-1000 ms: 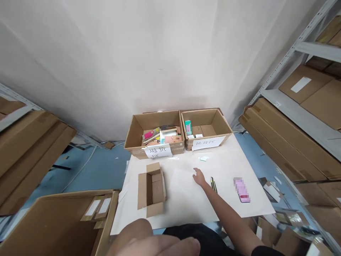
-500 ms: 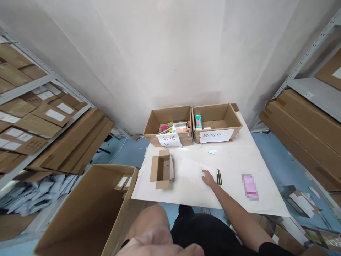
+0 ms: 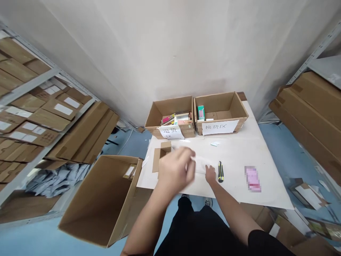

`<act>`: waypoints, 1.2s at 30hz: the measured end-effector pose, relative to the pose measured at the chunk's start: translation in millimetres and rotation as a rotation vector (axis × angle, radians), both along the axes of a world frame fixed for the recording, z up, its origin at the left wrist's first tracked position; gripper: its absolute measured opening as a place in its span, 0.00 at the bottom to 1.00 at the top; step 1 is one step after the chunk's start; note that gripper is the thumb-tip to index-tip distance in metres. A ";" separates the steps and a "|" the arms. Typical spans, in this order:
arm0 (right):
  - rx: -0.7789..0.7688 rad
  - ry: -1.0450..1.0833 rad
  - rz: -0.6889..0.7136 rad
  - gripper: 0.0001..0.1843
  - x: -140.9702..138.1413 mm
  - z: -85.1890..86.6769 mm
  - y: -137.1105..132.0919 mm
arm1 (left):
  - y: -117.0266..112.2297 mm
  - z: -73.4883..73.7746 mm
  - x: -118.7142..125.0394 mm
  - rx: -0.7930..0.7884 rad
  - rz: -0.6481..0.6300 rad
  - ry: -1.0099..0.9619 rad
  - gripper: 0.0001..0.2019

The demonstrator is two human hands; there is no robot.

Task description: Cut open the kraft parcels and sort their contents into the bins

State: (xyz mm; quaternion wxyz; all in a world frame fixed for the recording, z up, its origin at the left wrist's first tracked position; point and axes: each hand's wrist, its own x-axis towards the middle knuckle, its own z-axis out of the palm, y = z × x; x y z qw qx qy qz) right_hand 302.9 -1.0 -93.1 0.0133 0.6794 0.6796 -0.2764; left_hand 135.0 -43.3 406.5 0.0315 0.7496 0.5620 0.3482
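My left hand (image 3: pixel 177 167) is raised above the table, blurred by motion, its fingers curled in with nothing visible in them. It partly covers a small opened cardboard box (image 3: pixel 156 160) with its flaps up. My right hand (image 3: pixel 210 173) rests on the white tabletop (image 3: pixel 234 153), fingers spread and holding nothing. Just right of it lies a yellow-and-black box cutter (image 3: pixel 221 172). Farther right is a flat pink item (image 3: pixel 253 179), pixelated so that I cannot read it.
Two labelled cardboard boxes stand at the back: the left box (image 3: pixel 170 103) holds several small packages, the right box (image 3: pixel 234 110) a green package (image 3: pixel 200 113). A large open carton (image 3: pixel 98 199) stands at the left. Shelves with cartons (image 3: pixel 53 110) flank the table.
My left hand has moved from close to the camera out over the table. My right hand stays on the tabletop, its fingers now more spread. The camera view has shifted slightly.
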 end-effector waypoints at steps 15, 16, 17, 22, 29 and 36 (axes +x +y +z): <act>0.415 0.800 -0.507 0.16 -27.6 116.7 21.8 | 79.2 -371.6 -73.2 -1.043 -0.013 -0.169 0.50; 0.392 0.897 -0.570 0.17 -39.4 126.8 21.2 | 79.1 -373.2 -74.2 -1.027 -0.024 -0.277 0.46; 0.350 0.986 -0.614 0.17 -52.2 136.4 20.3 | 78.5 -373.2 -75.8 -0.997 -0.040 -0.413 0.42; 0.282 1.167 -0.470 0.17 -124.3 175.4 19.2 | 67.8 -349.5 -104.0 -0.692 -0.186 -0.955 0.33; 0.282 1.239 -0.387 0.19 -230.4 199.9 43.1 | 55.7 -309.6 -219.2 -0.633 -0.289 -0.955 0.37; 0.458 0.544 -0.230 0.14 -298.0 174.4 58.7 | 19.3 -345.7 -301.5 -0.678 0.059 -0.331 0.20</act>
